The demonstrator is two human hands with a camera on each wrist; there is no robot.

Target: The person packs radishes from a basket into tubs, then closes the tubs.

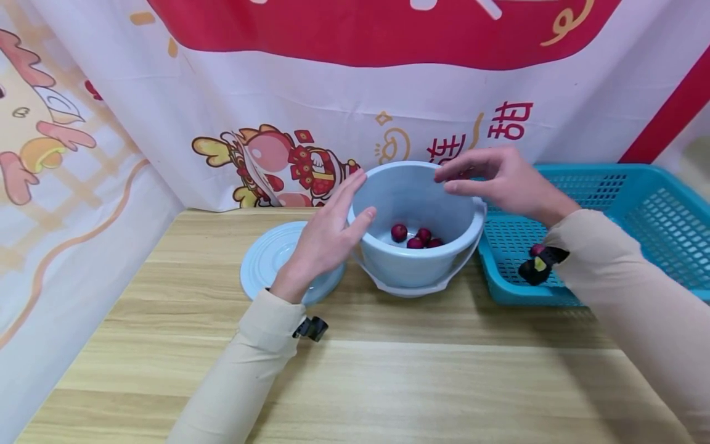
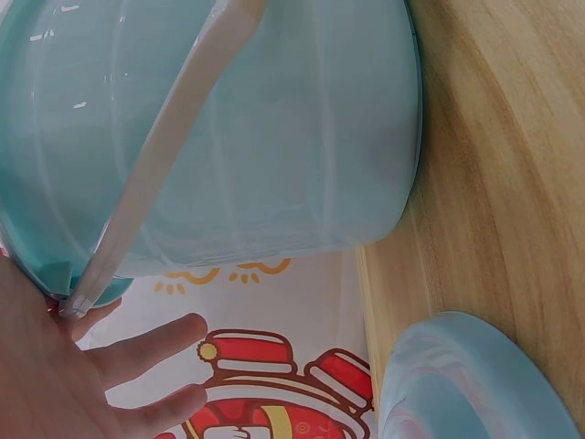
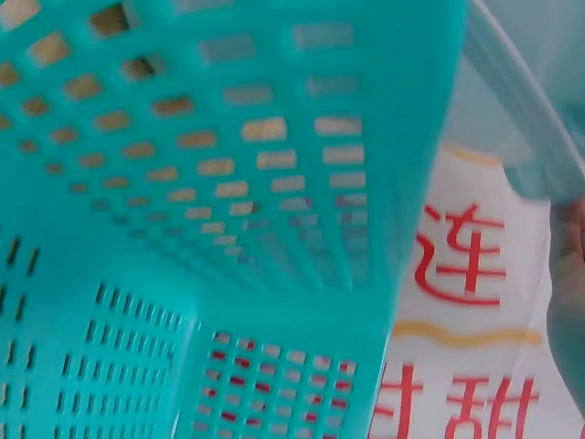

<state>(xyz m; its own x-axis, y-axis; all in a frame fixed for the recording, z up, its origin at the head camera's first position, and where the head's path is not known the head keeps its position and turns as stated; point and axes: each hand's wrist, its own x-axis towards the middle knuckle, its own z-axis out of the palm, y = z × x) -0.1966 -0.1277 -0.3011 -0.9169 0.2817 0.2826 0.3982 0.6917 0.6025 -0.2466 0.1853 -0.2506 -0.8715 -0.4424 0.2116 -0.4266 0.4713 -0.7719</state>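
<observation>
A light blue bucket [image 1: 413, 268] stands upright on the table with several dark red plums [image 1: 399, 232] on its floor. My left hand [image 1: 327, 234] rests against the bucket's left rim, its fingers stretched out. In the left wrist view that hand [image 2: 82, 375] touches the rim by the end of the pale handle [image 2: 169, 155]. Above the bucket's right rim, my right hand [image 1: 510, 182] has thumb and fingers bent around a dark red plum [image 1: 469, 172], mostly hidden by the fingers. The right wrist view catches only the edge of this hand.
Right of the bucket sits a teal mesh basket [image 1: 532, 298] with a plum [image 1: 536, 250] in it, partly hidden by the right wrist's camera. A round blue lid [image 1: 272, 253] lies on the wooden table [image 1: 416, 382] at left. A printed cloth [image 1: 344, 92] hangs behind.
</observation>
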